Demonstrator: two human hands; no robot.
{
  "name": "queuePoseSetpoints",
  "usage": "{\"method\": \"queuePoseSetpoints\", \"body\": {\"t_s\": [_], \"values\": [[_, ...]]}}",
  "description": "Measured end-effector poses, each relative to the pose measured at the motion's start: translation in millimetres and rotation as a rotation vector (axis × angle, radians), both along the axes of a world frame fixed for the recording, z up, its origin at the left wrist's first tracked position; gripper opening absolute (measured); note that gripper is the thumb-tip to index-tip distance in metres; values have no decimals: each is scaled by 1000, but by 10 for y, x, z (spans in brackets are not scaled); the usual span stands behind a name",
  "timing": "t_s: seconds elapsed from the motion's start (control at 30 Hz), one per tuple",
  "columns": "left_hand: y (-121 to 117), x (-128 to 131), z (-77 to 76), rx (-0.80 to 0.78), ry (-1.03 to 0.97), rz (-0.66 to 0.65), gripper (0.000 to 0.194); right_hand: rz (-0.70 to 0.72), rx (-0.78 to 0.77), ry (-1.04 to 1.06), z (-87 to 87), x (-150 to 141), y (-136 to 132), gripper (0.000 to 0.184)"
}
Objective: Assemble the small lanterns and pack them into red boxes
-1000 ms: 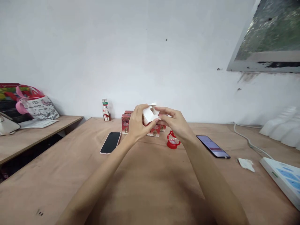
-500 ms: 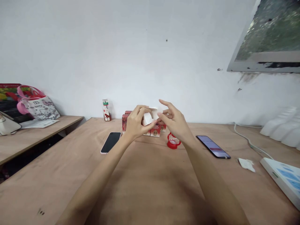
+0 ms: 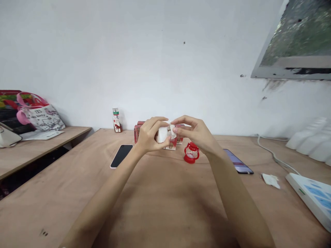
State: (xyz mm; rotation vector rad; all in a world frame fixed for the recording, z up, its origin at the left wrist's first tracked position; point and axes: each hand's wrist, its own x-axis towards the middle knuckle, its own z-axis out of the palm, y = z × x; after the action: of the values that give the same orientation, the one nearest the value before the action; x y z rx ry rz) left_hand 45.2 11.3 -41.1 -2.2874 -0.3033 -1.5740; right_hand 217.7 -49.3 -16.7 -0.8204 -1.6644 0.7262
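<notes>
My left hand (image 3: 149, 135) is wrapped around a small open carton box (image 3: 162, 134), whose white inner flaps face me. At the box's right side, my right hand (image 3: 193, 132) pinches a white flap (image 3: 172, 131) between thumb and fingers. The inside of the box is mostly hidden by flaps and fingers. Just below my right hand, a small red toy lantern (image 3: 191, 153) with a clear body stands upright on the table. Behind my hands are several red printed boxes (image 3: 171, 143), partly covered.
On the wooden table (image 3: 160, 193) lie a black-screened phone (image 3: 121, 156) to the left and a lit phone (image 3: 239, 162) to the right. A small bottle (image 3: 117, 120) stands by the wall. Farther right are a crumpled tissue (image 3: 270, 180), a cable (image 3: 275, 156) and a white device (image 3: 309, 196).
My right fingers, spread apart half a second ago, have closed onto the box's flap. My right wrist has moved slightly right, uncovering the lantern's top and covering part of the lit phone.
</notes>
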Motion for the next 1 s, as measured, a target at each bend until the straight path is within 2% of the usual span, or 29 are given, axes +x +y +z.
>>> {"method": "queuePoseSetpoints", "body": {"t_s": [0.2, 0.4, 0.53, 0.67, 0.8, 0.87, 0.93, 1.0], "values": [[7, 31, -24, 103, -1, -11, 28, -176, 40, -67, -15, -71, 12, 15], [22, 43, -31, 114, -35, -50, 31, -206, 63, -67, -29, -103, 25, 16], [28, 52, -36, 111, -69, -89, 34, -200, 80, -25, -46, -119, 55, 26], [17, 51, -24, 124, -114, -144, 40, -65, 16, 27, -64, -94, 99, 46], [-11, 86, -57, 152, -161, -196, 45, 234, -151, 9, -129, -36, 205, 55], [-29, 114, -86, 118, -172, -218, 45, 342, -222, 11, -165, -19, 270, 57], [-46, 133, -99, 24, -159, -232, 42, 348, -232, 23, -184, -15, 318, 58], [-51, 129, -76, -128, -144, -226, 43, 269, -166, 0, -187, -24, 334, 58]]}}
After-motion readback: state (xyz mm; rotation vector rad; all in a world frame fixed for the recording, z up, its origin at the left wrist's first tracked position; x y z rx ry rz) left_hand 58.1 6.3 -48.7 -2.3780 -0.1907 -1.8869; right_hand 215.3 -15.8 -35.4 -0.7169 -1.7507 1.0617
